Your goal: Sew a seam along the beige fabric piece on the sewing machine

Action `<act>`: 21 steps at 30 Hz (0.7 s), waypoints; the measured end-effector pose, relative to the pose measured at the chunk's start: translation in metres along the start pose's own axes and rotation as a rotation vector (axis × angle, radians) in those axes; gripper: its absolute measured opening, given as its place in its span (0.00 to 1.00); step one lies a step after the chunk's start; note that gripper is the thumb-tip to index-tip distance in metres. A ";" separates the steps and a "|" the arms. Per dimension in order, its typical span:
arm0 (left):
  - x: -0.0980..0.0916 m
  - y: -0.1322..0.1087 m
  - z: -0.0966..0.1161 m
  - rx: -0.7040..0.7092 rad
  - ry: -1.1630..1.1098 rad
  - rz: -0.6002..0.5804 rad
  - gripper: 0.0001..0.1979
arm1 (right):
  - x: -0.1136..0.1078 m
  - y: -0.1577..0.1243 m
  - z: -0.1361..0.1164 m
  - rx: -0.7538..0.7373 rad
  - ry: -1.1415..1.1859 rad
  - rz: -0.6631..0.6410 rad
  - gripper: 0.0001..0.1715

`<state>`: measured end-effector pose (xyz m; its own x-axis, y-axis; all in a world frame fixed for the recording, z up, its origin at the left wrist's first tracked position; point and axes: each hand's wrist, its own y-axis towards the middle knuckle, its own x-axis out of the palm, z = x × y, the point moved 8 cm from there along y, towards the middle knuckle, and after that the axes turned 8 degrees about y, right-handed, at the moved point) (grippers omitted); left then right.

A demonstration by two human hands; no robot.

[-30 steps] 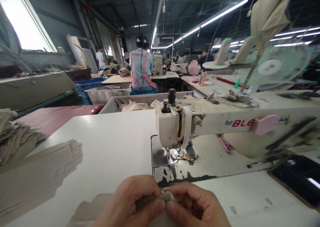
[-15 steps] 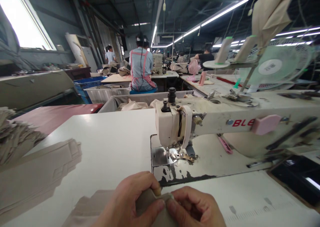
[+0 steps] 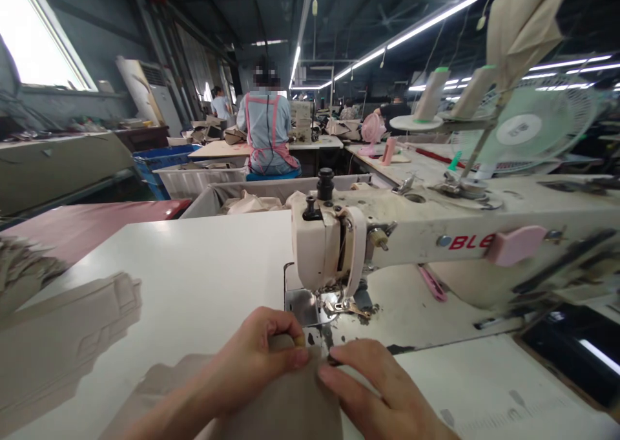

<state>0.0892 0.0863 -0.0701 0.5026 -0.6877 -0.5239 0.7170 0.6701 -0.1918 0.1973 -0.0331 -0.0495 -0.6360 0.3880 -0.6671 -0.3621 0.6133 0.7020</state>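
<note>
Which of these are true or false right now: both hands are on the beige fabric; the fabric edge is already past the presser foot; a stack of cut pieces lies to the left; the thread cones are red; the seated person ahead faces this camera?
1. Both hands rest on the beige fabric. True: the left hand pinches its edge and the right hand presses beside it.
2. The fabric edge is past the presser foot. False: it lies just in front of it.
3. A stack of cut pieces lies on the table's left. True.
4. The thread cones are red. False: pale with green tips.
5. The seated person faces the camera. False: their back is turned.
</note>
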 end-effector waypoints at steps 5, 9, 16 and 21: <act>0.001 0.042 -0.016 -0.048 0.354 0.114 0.04 | 0.019 0.017 0.027 -0.057 0.035 -0.212 0.22; -0.001 0.062 -0.025 -0.084 0.417 0.176 0.06 | 0.031 0.022 0.049 0.002 0.043 -0.248 0.26; -0.006 0.080 -0.016 -0.025 0.437 0.168 0.08 | 0.033 0.017 0.069 0.099 0.055 -0.214 0.13; -0.009 0.083 -0.014 -0.027 0.429 0.184 0.04 | 0.035 0.015 0.073 0.127 0.051 -0.183 0.10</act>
<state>0.1371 0.1525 -0.0931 0.3714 -0.3829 -0.8459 0.6192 0.7810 -0.0817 0.2195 0.0393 -0.0806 -0.6025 0.2294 -0.7644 -0.3875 0.7533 0.5315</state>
